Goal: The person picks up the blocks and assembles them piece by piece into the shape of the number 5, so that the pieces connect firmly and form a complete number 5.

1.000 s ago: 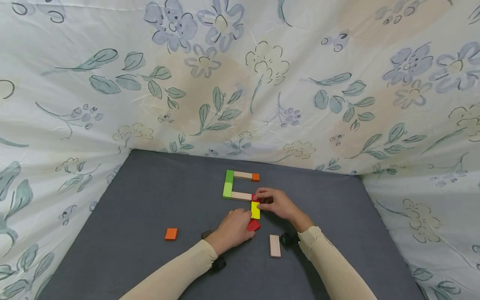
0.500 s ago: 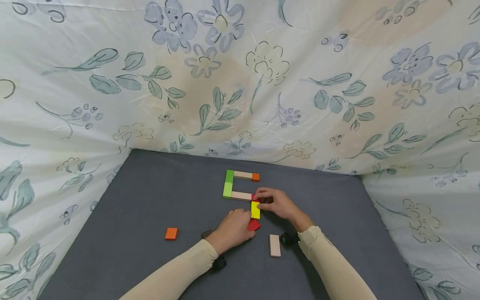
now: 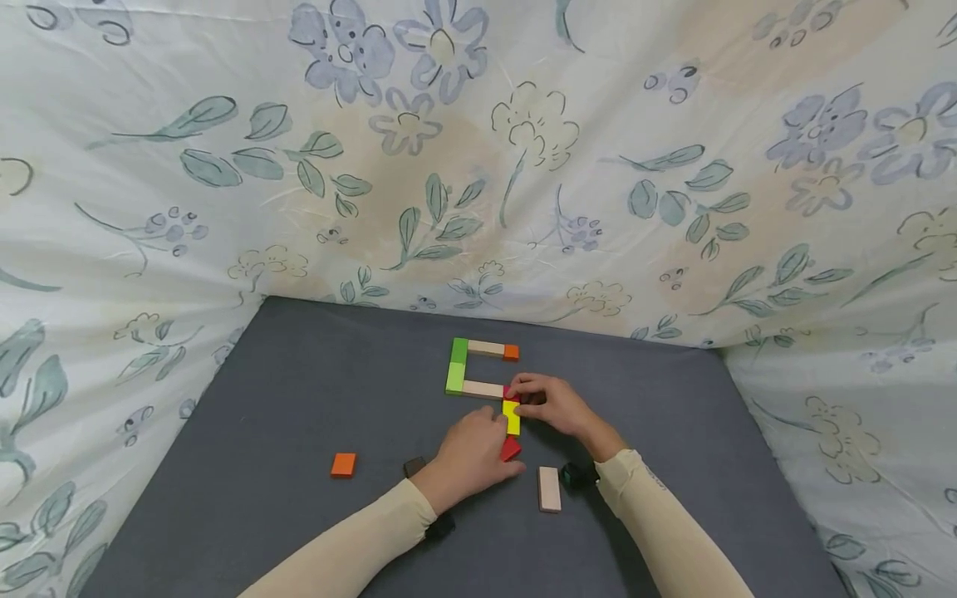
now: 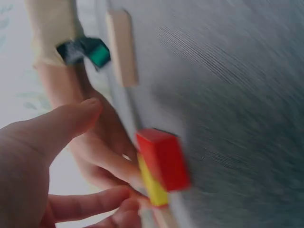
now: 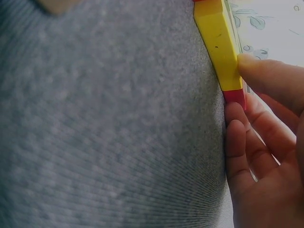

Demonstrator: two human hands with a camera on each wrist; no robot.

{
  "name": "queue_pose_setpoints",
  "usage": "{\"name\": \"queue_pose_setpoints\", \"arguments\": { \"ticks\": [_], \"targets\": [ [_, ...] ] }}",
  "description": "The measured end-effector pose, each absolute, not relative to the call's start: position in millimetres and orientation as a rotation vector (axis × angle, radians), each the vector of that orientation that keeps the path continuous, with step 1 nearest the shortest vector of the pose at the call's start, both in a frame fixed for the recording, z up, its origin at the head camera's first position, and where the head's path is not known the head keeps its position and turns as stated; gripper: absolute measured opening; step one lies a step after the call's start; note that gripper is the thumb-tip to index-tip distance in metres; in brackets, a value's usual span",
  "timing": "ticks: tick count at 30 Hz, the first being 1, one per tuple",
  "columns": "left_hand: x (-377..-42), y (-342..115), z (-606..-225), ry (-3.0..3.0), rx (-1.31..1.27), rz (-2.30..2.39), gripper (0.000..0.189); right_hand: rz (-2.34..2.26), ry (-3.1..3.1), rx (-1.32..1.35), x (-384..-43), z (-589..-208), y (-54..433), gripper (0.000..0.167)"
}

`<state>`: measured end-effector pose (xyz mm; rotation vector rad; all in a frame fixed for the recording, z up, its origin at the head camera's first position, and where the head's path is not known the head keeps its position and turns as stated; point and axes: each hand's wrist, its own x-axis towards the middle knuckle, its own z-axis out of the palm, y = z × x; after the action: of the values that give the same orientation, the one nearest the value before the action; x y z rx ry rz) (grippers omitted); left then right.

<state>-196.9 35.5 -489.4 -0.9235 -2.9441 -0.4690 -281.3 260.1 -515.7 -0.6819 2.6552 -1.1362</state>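
Note:
Thumb spread wide, my left hand [image 3: 471, 453] hovers beside a tilted red block [image 3: 511, 449], which touches or nearly touches the near end of a yellow block [image 3: 512, 418]. In the left wrist view a gap shows between that thumb and the red block [image 4: 166, 156]. My right hand [image 3: 553, 405] holds the yellow block and the small red block beyond it. Up close in the right wrist view, the thumb presses the yellow block [image 5: 218, 47] while fingertips lie against the small red block [image 5: 233, 96]. Fingers partly cover that red block in the head view.
Beyond my hands, green blocks [image 3: 456, 365], pale wooden blocks [image 3: 483, 389] and an orange block [image 3: 512, 353] form an open-sided outline. Loose on the grey cloth lie another orange block [image 3: 344, 465], a dark block [image 3: 414, 467] and a pale block [image 3: 549, 489]. Floral fabric [image 3: 478, 208] hangs behind.
My left hand's thumb has swung outward, away from the tilted red block, and its fingers have lifted a little. My right hand and the blocks hold their places.

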Motion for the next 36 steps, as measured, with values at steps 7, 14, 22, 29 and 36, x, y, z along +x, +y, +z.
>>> {"name": "queue_pose_setpoints", "arguments": {
  "ticks": [7,14,22,29,36],
  "targets": [
    [-170.0,58.3,-485.2,-2.821,-1.070,-0.477,0.056,-1.156,2.645,-0.725,-281.8,-516.6,261.3,0.024],
    [-159.9,88.4,-503.0,-2.914,-1.084,-0.444,0.050,-1.151,2.647,-0.747,-280.6,-518.0,262.6,0.022],
    [-160.8,98.3,-507.5,-2.963,-1.050,-0.389,0.042,-1.176,2.654,-0.766,-279.7,-520.8,262.7,0.022],
    [-159.4,85.8,-509.8,-2.921,-1.073,-0.423,0.029,-1.187,2.644,-0.742,-280.5,-521.4,262.2,0.022],
    [-157.9,67.7,-512.5,-2.885,-1.111,-0.468,0.027,-1.184,2.653,-0.761,-281.1,-522.4,262.7,0.022]
  ]
}}
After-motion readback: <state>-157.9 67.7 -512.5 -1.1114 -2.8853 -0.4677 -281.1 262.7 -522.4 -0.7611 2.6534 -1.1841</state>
